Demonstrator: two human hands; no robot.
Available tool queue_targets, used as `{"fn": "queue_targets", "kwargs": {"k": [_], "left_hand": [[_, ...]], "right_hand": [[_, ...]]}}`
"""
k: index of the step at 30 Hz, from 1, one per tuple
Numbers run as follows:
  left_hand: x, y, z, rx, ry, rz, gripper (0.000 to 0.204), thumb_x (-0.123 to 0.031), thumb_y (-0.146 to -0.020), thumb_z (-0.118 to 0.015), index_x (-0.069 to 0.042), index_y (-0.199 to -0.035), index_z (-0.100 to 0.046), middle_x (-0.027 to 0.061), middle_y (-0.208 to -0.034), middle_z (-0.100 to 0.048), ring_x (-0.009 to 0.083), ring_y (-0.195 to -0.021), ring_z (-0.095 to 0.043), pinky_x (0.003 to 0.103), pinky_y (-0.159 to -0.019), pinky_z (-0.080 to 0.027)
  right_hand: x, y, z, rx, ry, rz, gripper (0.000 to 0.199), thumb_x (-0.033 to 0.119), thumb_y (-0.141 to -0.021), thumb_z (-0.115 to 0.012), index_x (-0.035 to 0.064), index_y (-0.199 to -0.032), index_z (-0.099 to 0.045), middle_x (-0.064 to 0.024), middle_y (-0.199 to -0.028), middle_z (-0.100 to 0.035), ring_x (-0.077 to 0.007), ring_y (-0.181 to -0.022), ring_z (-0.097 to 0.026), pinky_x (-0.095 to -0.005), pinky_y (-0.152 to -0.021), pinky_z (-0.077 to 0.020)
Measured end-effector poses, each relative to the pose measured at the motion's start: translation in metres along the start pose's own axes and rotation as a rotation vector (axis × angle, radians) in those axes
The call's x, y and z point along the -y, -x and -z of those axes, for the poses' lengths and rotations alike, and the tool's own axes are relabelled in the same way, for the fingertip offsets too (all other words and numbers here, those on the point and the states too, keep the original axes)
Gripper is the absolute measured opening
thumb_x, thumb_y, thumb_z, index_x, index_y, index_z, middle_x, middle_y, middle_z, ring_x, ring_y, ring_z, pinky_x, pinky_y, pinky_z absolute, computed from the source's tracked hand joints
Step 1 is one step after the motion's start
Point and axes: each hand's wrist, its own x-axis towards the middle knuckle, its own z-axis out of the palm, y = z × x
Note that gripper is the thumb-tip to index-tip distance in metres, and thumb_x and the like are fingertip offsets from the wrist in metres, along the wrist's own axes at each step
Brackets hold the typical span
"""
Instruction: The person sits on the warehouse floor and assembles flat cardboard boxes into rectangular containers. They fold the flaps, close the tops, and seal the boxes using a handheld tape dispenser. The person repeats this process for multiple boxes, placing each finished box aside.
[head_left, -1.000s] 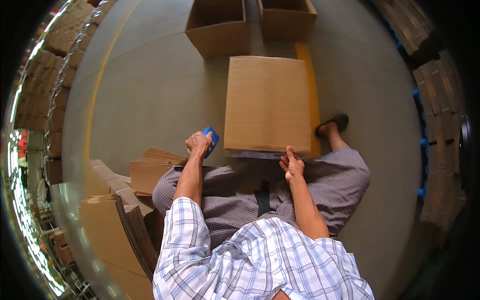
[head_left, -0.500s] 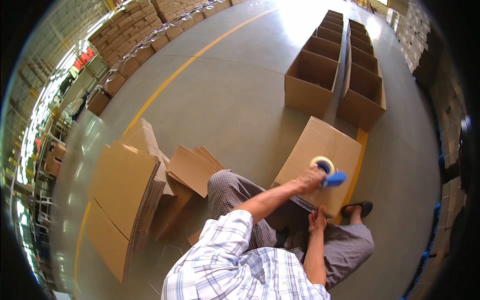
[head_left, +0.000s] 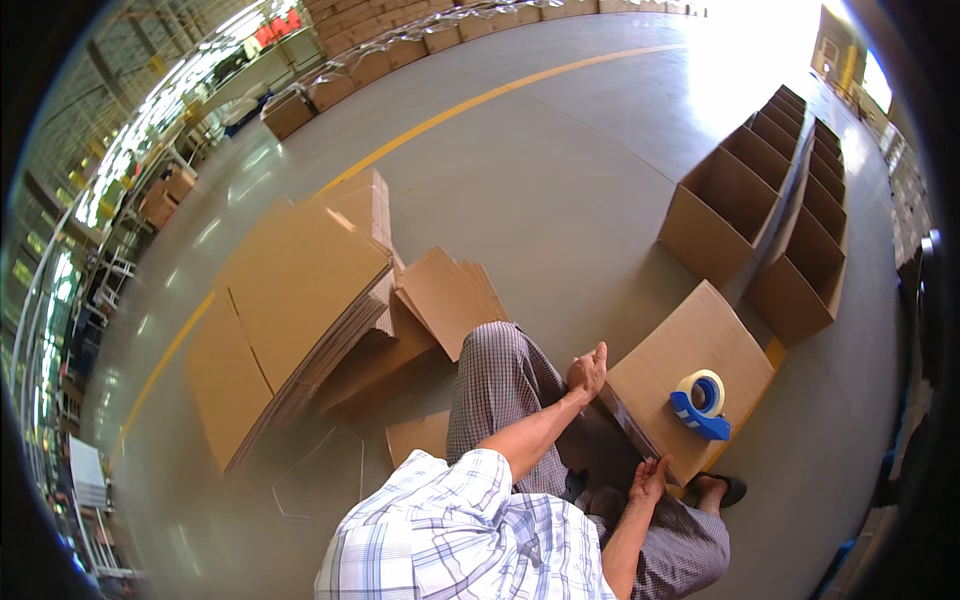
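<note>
A closed cardboard box (head_left: 668, 352) lies in front of me, partly over my lap. On its top rests a blue tape dispenser (head_left: 700, 422) with a roll of pale tape (head_left: 712, 392). Beside the box's left corner is my left hand (head_left: 587, 370), holding nothing, its thumb raised and apart from the fingers. My right hand (head_left: 650, 480), palm turned up, has its fingers closed at the near edge of the box. What lies under that edge is hidden.
At my left lies a stack of flattened cardboard boxes (head_left: 300, 285), with smaller cardboard sheets (head_left: 448, 300) beside it. Two rows of open-topped cardboard boxes (head_left: 708, 228) stretch away at the far right. A yellow line (head_left: 440, 125) crosses the grey floor (head_left: 560, 215).
My left hand has let go of the tape dispenser, which now sits on the box, and has moved left to the box's corner. My right hand stays at the near edge. The view has turned left.
</note>
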Motion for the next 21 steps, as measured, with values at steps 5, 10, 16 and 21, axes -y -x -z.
{"fn": "queue_targets", "kwargs": {"k": [5, 10, 16, 21], "left_hand": [[0.032, 0.005, -0.009, 0.299, 0.233, 0.096, 0.076, -0.068, -0.096, -0.032, -0.006, -0.11, -0.073, 0.0174, -0.112, -0.07, 0.0306, -0.113, -0.063, 0.037, -0.096, -0.046], [0.045, 0.001, -0.014, 0.358, 0.347, 0.15, 0.088, -0.074, -0.093, -0.026, -0.002, -0.116, -0.069, 0.019, -0.121, -0.065, 0.0341, -0.12, -0.058, 0.039, -0.103, -0.041], [0.055, -0.001, -0.023, 0.463, 0.292, 0.255, 0.086, -0.073, -0.094, -0.025, -0.002, -0.121, -0.066, 0.0204, -0.126, -0.062, 0.0352, -0.125, -0.054, 0.039, -0.107, -0.038], [0.083, -0.011, -0.04, 0.585, 0.275, 0.195, 0.075, -0.066, -0.096, -0.031, -0.005, -0.133, -0.057, 0.0197, -0.139, -0.052, 0.0317, -0.133, -0.045, 0.04, -0.111, -0.033]], "right_hand": [[0.004, -0.003, 0.005, 0.038, 0.013, -0.021, 0.043, 0.041, -0.076, -0.083, 0.0147, -0.106, -0.066, 0.0033, -0.085, -0.062, -0.0104, -0.082, -0.061, -0.0253, -0.075, -0.0521], [0.011, -0.006, 0.007, 0.062, 0.079, 0.0, 0.045, 0.041, -0.078, -0.081, 0.0107, -0.106, -0.065, 0.0026, -0.086, -0.062, -0.01, -0.082, -0.062, -0.0241, -0.074, -0.0539], [0.017, -0.01, 0.009, 0.111, 0.043, -0.037, 0.039, 0.039, -0.082, -0.077, 0.0091, -0.105, -0.065, 0.0003, -0.081, -0.064, -0.0098, -0.071, -0.065, -0.0232, -0.066, -0.0565], [0.019, -0.021, 0.016, 0.117, 0.063, -0.023, 0.036, 0.038, -0.084, -0.074, 0.0106, -0.106, -0.065, -0.0009, -0.077, -0.065, -0.012, -0.069, -0.067, -0.0248, -0.064, -0.0583]]}}
